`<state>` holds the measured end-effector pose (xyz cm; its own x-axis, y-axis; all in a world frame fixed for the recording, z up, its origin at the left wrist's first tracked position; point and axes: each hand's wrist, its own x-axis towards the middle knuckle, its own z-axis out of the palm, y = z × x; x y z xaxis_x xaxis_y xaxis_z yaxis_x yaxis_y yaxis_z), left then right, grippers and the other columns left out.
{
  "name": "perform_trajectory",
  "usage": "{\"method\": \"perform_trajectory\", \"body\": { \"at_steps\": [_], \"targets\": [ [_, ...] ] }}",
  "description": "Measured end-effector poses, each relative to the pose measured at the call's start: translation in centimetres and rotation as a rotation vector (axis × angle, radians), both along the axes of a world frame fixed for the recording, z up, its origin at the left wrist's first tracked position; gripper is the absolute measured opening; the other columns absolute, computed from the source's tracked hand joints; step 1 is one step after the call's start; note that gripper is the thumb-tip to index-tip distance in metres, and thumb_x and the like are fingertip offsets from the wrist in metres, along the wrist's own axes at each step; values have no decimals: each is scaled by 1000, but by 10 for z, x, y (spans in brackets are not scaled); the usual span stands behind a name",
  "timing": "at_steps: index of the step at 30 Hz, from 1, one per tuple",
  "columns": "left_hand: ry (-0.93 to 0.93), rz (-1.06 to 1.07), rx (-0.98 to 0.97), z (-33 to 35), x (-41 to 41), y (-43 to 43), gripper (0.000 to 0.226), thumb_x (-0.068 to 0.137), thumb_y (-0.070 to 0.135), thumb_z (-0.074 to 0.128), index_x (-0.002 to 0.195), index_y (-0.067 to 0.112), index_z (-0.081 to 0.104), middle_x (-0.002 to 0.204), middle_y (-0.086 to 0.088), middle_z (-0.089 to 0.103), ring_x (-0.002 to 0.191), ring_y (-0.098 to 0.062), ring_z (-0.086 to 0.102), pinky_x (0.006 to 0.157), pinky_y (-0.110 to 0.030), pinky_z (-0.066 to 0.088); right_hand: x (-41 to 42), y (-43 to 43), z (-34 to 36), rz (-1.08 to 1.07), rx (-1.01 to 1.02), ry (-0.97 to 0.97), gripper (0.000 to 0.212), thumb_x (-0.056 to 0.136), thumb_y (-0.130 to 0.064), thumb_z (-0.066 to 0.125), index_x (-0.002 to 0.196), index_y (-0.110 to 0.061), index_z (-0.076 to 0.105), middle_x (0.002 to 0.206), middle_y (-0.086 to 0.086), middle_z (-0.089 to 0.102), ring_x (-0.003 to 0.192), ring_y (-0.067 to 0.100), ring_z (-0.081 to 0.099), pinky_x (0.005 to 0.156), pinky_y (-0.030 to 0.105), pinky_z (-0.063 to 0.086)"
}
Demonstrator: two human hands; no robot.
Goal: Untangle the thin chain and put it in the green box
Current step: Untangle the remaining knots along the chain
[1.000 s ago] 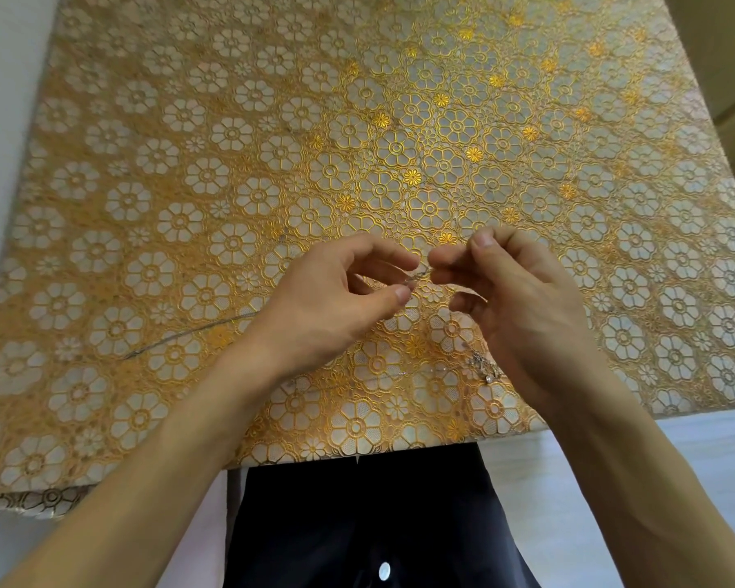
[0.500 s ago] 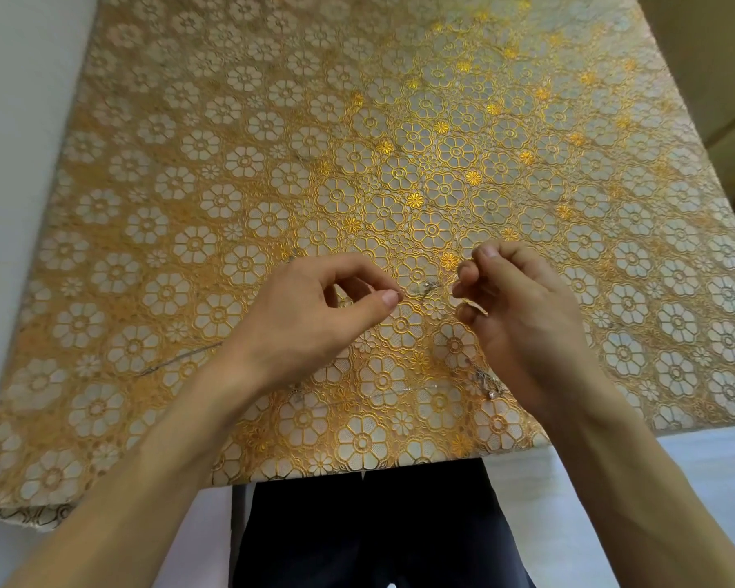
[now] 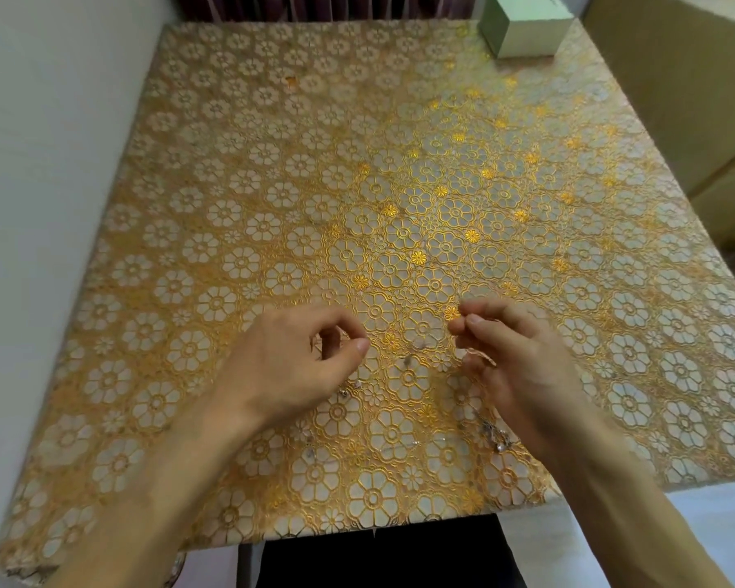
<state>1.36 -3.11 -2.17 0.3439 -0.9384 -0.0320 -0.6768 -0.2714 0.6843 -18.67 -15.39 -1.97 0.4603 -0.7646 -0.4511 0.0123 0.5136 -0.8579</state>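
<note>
The thin chain (image 3: 408,360) is barely visible, a faint thread with small pale beads sagging over the tablecloth between my hands. My left hand (image 3: 298,367) pinches one part of it between thumb and forefinger. My right hand (image 3: 514,362) pinches another part with thumb and fingertips, about a hand's width to the right. A small tangled silvery cluster (image 3: 491,432) lies on the cloth under my right wrist. The green box (image 3: 522,27) stands at the far right corner of the table, well away from both hands.
The table carries a gold and white flower-patterned cloth (image 3: 357,163). A white wall (image 3: 39,142) runs along its left side. Beige furniture (image 3: 696,99) stands to the right. The table's front edge is just below my wrists.
My hands have moved apart, stretching the chain between them. The view has tilted up, so the far table edge and the green box now show.
</note>
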Motion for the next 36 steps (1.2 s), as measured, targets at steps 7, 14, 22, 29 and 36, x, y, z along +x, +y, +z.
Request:
{"method": "perform_trajectory", "body": {
  "at_steps": [7,14,22,29,36],
  "targets": [
    [-122,38,20,-18,-17,23,26,88,55,52,87,36,69,78,17,67,77,-3,62,62,-33,54,-15,6,-2,-38,101,-62,13,96,-3,53,102,-9,62,78,3,69,82,18,68,73,28,48],
    [-194,50,-3,-24,-30,31,25,88,55,49,90,36,65,83,18,65,77,-5,61,62,-33,54,-27,7,-9,56,-36,63,25,96,6,53,107,-11,67,99,4,77,67,8,53,56,20,37],
    [-256,93,25,-23,-31,30,27,88,53,50,87,33,68,88,16,66,83,-13,62,65,-31,50,-35,6,-10,149,-74,49,30,97,6,49,113,-13,66,112,6,76,69,9,48,56,21,34],
    [-170,29,44,-9,-43,-6,34,85,52,56,114,37,67,114,17,64,113,-7,52,103,-37,36,-23,4,-4,218,-54,-49,31,95,6,49,111,-15,65,116,6,75,71,10,49,57,20,34],
    [579,-157,121,-12,-51,-36,21,88,33,71,109,31,75,101,17,75,97,1,68,86,-25,51,-21,0,-2,258,10,-192,28,85,-5,58,106,-20,69,117,8,74,69,7,54,59,19,38]
  ]
}}
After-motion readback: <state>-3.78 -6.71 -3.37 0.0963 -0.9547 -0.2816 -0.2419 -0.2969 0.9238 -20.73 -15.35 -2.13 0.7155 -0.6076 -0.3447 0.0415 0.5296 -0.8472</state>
